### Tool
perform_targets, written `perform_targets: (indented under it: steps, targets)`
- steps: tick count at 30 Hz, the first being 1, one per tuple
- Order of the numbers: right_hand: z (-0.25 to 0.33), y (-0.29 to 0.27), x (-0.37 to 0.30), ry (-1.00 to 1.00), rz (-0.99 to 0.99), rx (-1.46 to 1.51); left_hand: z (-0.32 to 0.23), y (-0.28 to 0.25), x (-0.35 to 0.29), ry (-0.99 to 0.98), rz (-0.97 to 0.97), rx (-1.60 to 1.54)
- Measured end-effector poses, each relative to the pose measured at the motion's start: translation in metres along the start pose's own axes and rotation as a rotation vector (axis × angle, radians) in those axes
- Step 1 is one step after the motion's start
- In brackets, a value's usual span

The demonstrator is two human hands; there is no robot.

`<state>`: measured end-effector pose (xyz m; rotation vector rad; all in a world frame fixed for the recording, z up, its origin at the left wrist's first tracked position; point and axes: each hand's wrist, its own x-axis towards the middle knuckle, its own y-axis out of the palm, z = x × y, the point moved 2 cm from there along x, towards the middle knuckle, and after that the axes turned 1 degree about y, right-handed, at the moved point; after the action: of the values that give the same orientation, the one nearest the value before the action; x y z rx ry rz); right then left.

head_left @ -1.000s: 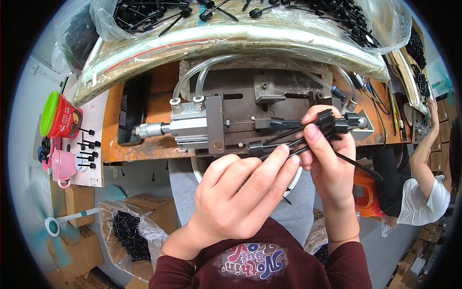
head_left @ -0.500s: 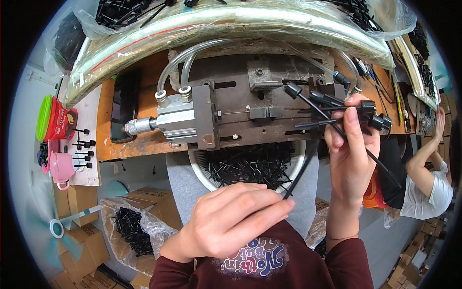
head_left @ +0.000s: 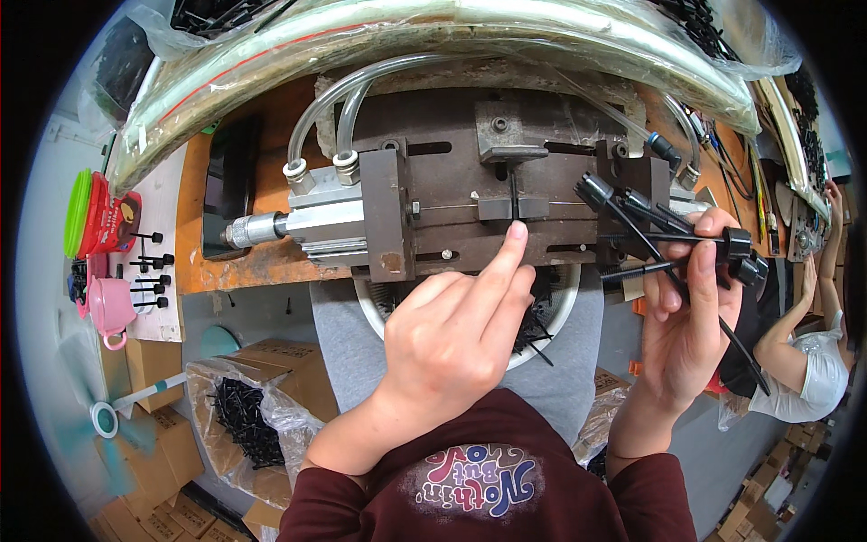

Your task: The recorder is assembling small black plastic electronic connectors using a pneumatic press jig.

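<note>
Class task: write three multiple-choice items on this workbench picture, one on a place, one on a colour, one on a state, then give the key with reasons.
1. Where does the left hand's forefinger tip rest?
A. on the pink cup
B. at the slot in the middle of the metal fixture
C. on the cardboard box

2. What colour is the cup at the left edge?
A. pink
B. blue
C. yellow

3. What is the state of the right hand?
A. open and empty
B. flat on the bench
C. closed on a bundle of black pins

Key:
1 B, the fingertip meets the metal fixture.
2 A, the cup is pink.
3 C, the right hand grips the black pins.
</note>
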<state>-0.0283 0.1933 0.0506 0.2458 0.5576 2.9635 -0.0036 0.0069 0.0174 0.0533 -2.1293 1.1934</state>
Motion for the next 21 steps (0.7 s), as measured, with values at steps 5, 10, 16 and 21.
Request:
perform_targets:
  steps: [5,10,16,21]
  targets:
    - [-0.001,-0.007,-0.004,0.027,0.020,-0.007,0.001,0.000,0.006,-0.020,0.022,0.042]
    - [-0.001,-0.017,-0.003,0.143,0.163,0.134,0.002,-0.002,0.008,-0.034,0.057,0.016]
    - [-0.006,-0.020,-0.006,0.296,0.264,0.245,0.004,-0.014,0.009,-0.499,0.090,-0.932]
    - [-0.013,-0.011,-0.011,0.313,0.343,0.198,0.011,-0.029,0.005,-0.618,0.217,-1.309]
